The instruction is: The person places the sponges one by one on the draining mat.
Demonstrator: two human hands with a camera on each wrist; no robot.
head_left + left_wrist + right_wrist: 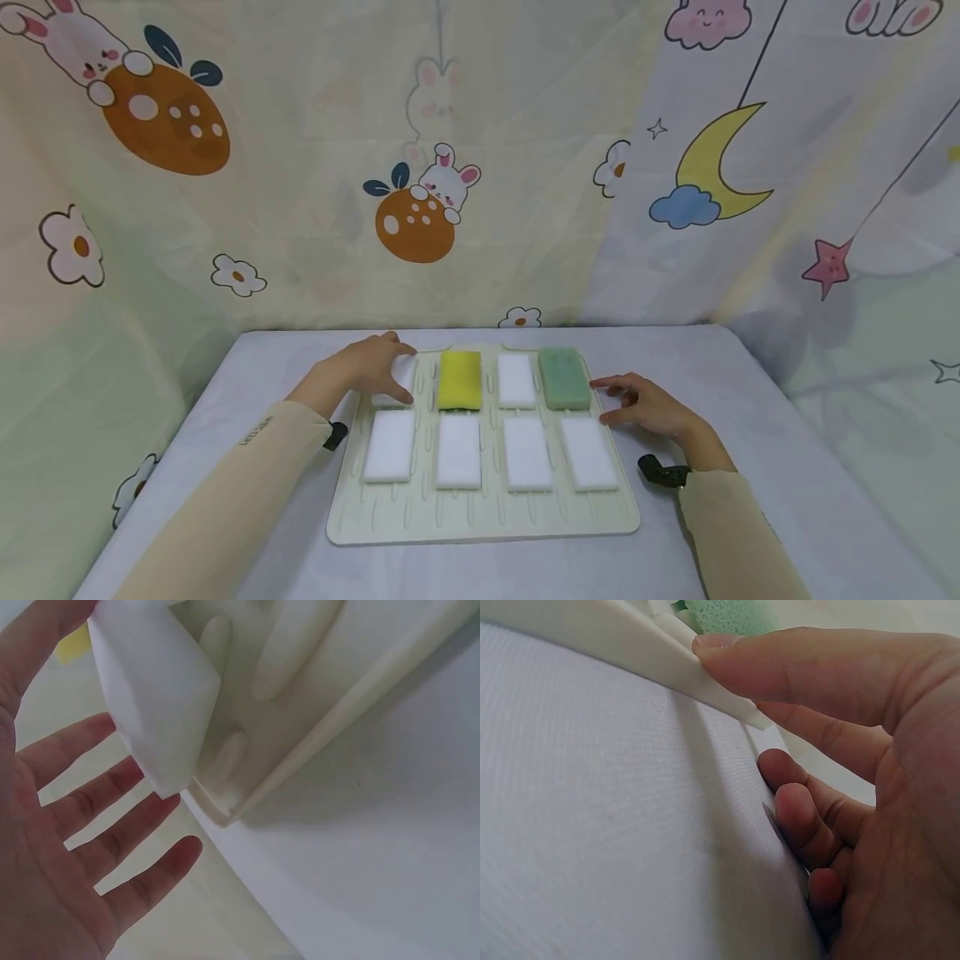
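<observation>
In the head view a cream ridged mat (pixel 465 521) carries two rows of rectangular sponges. My left hand (pixel 367 364) spans the white sponge (pixel 390 395) at the far left corner, thumb at its near end and fingers at its far end. The left wrist view shows this white sponge (pixel 154 690) between thumb and spread fingertips (pixel 165 806). Across the mat, my right hand (pixel 648 406) touches the right edge with thumb and index finger, beside the green sponge (pixel 565 379). Close up, the right thumb (pixel 795 671) lies along the mat's rim (pixel 630 645), the other fingers bent.
A yellow sponge (pixel 460 379) and another white sponge (pixel 517 381) fill the middle of the far row. White sponges such as this white block (pixel 459 452) make up the near row. Behind the white-covered table (pixel 285 542) hangs a cartoon-printed curtain (pixel 315 200).
</observation>
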